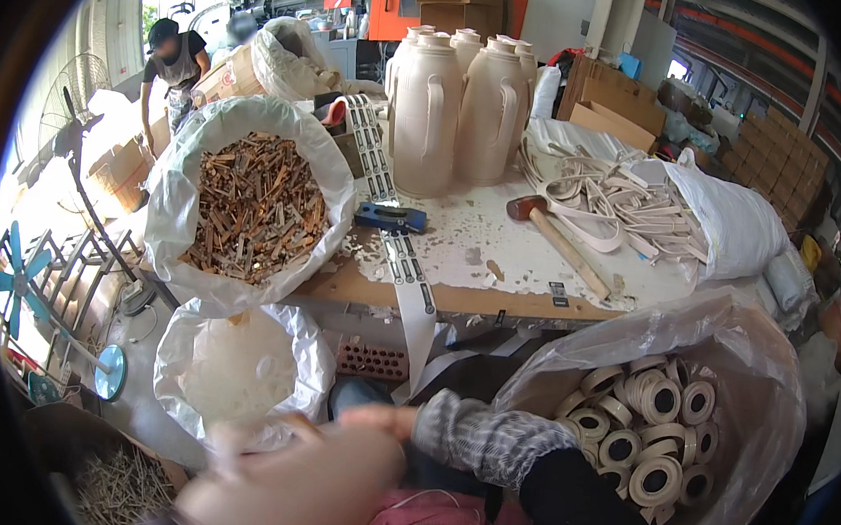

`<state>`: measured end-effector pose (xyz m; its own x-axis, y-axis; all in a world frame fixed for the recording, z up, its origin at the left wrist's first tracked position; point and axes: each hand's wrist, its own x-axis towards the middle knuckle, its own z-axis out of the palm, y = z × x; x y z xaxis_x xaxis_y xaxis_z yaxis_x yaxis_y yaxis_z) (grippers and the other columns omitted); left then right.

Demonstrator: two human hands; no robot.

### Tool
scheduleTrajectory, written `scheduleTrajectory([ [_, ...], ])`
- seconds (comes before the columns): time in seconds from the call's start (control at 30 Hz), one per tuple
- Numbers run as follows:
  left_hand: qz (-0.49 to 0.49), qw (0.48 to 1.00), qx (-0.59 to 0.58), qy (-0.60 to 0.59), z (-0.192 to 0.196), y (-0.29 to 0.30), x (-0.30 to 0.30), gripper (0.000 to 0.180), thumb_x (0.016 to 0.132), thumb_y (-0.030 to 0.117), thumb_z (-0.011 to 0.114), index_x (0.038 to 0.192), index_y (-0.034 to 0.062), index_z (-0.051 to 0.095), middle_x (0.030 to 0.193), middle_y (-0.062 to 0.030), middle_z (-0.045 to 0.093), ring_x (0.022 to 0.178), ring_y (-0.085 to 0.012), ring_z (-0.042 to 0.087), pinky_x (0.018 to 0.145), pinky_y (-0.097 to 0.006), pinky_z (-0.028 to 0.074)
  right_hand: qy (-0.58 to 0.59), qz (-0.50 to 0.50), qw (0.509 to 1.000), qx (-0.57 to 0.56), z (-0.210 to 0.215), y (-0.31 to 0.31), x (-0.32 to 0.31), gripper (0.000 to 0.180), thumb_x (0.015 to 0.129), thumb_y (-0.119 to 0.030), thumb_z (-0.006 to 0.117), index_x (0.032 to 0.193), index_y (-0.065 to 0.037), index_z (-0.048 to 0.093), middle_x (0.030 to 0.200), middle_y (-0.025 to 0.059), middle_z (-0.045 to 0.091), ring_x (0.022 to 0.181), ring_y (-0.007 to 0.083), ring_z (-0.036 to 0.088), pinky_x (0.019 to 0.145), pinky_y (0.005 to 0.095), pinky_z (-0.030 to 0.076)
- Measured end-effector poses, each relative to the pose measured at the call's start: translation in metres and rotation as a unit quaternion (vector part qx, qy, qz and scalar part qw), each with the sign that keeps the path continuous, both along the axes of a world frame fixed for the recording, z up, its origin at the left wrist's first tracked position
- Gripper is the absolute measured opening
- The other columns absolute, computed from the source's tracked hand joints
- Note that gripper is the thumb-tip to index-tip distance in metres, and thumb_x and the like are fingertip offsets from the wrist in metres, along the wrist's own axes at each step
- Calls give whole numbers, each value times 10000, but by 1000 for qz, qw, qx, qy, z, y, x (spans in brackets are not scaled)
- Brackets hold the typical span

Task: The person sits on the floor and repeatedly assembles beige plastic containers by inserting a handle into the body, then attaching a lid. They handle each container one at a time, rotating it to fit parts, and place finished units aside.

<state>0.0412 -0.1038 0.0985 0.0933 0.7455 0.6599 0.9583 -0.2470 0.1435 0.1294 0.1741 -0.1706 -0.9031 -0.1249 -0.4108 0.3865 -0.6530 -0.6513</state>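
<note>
A beige plastic jug body (301, 486), smeared by motion, lies tilted across my lap at the bottom of the head view. My right hand (377, 421), in a checked sleeve cover, is closed against the jug's upper edge; its fingertips are blurred and partly hidden. The jug covers the place where my left hand would show, so I cannot see that hand. Just beyond the jug stands a white-lined bag (313, 367) with pale contents. On the workbench (469, 256) lie a blue-and-black tool (390, 218), a strip of labels (406, 262) hanging over the edge, and a wooden-handled mallet (571, 248).
Several upright beige jugs (427, 119) stand on the bench. Beige strips (617, 198) spill from a white sack (731, 219). Left is a bag of brown pieces (260, 209); right, a clear bag (759, 399) of beige rings. A fan (20, 281) and another person (174, 65) are at left.
</note>
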Motion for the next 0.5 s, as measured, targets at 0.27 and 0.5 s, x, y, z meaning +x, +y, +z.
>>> scheduleTrajectory([
  [0.27, 34, 996, -16, 75, 31, 0, 4, 312, 838, 255, 677, 1018, 4, 630, 1040, -166, 653, 916, -292, 643, 859, -413, 517, 220, -165, 904, 328, 114, 108, 38, 219, 933, -124, 615, 1138, -49, 613, 1030, 75, 665, 896, 178, 656, 718, 311, 552],
  [0.5, 171, 984, 30, -27, 9, 24, 11, 267, 544, 33, 708, 795, 75, 630, 956, -145, 618, 896, -371, 595, 749, -462, 493, -385, -236, 256, 855, 138, 469, 263, 409, 899, -55, 498, 1306, -40, 534, 1360, 189, 524, 1269, 341, 480, 1067, 420, 381],
])
